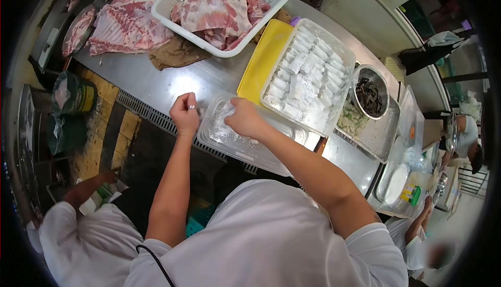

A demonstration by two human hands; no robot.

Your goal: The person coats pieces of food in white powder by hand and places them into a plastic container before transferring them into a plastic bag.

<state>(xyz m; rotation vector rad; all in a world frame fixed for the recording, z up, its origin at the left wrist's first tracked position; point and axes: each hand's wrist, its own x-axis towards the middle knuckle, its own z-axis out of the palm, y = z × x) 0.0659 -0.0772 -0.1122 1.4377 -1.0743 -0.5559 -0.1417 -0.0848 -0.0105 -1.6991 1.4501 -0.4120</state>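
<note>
My left hand (184, 113) is closed above the steel table by the left end of a clear plastic tub (209, 125). A ring shows on one finger; anything inside the curled fingers is hidden. Over the tub, my right hand (245, 120) is closed too, its fingertips bent down and out of sight. White powder (224, 110) coats the tub's bottom near that hand. Just beyond stands a larger translucent container (330, 126), filled with rows of short white pieces (310, 70) dusted in powder.
A white basket (229, 54) of raw meat (219, 7) and a rib slab (128, 23) lie at the back. A yellow tray (255, 67) touches the container. Right of it are a metal bowl (370, 91) and a metal tray (383, 141). Other people work at both sides.
</note>
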